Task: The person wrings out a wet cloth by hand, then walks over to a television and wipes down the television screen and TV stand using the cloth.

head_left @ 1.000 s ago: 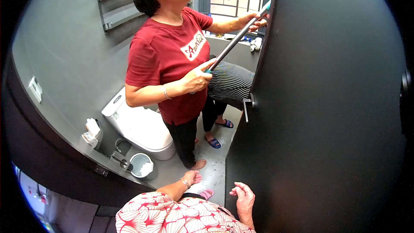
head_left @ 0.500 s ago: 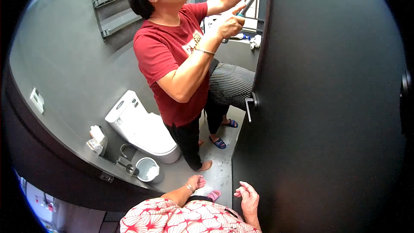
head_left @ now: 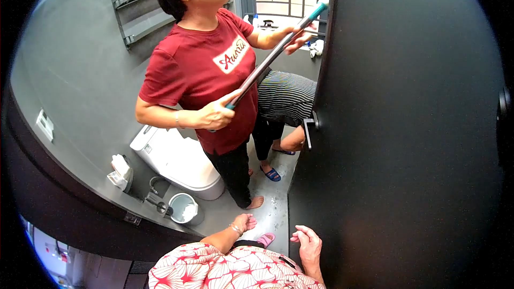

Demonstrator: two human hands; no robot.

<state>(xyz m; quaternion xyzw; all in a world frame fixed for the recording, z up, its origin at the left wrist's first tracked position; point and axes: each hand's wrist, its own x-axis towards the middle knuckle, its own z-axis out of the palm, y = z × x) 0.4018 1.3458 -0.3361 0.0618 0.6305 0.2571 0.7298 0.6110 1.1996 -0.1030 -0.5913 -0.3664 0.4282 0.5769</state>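
Note:
Down at the bottom of the view, my left hand [head_left: 245, 223] hangs in the air in front of my body, fingers loosely curved and nothing in it. My right hand [head_left: 309, 242] is raised beside the dark door [head_left: 396, 128], thumb and fingers apart, also holding nothing. Whether it touches the door I cannot tell. In front of me a person in a red shirt [head_left: 182, 64] grips a long pole [head_left: 270, 58] with teal parts in both hands, tilted up toward the door's top edge. The pole's far end is hidden behind the door.
A white toilet [head_left: 182, 163] and a grey bin [head_left: 195, 219] stand at the left. Behind the door a second person in striped clothing [head_left: 286, 93] bends down. The door handle [head_left: 309, 131] juts out. A wall rack [head_left: 142, 10] hangs upper left.
The person in red has drawn the pole down and back, one hand now low at its near end. The person behind has bent, an arm now showing low. My hands have barely moved.

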